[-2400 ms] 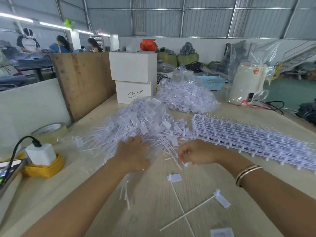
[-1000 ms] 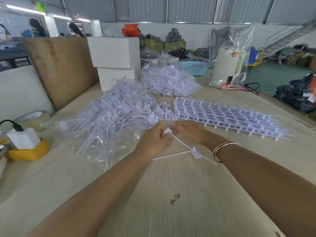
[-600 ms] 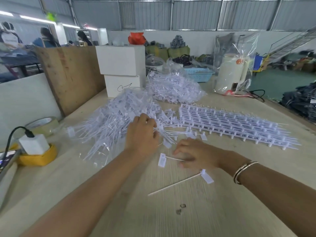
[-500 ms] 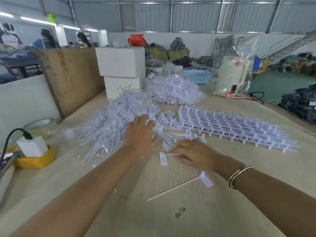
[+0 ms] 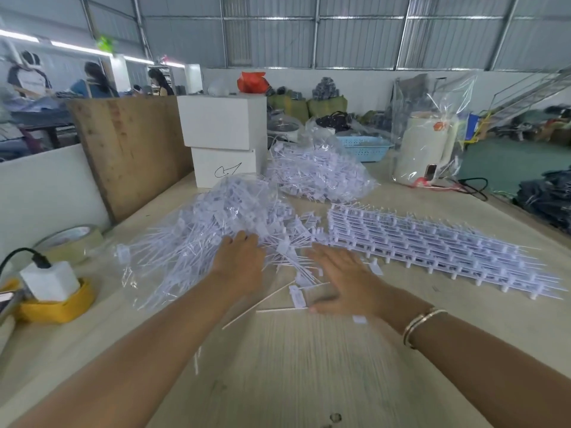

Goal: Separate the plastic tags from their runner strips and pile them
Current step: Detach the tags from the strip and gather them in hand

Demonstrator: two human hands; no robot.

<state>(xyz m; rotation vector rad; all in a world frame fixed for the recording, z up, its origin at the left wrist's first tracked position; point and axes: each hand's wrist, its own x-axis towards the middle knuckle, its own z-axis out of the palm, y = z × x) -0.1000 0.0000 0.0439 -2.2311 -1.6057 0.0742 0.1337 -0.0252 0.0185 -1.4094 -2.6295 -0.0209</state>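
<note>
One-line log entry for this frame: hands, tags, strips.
left hand: flat on loose tag pile | right hand: flat over stray tags beside pile | runner strips: untouched, right of hands

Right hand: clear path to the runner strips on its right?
Probably yes. The right hand lies flat and holds nothing, and the runner strips lie just beside it on the table, with only a few loose tags between.

A single wide-angle head view looks forward and down from the person's own seat, close over the tabletop (image 5: 293,375). Both forearms enter from 6 o'clock toward the centre. Toward 12 o'clock the view runs across the tabletop to the hall's far wall and roof.
</note>
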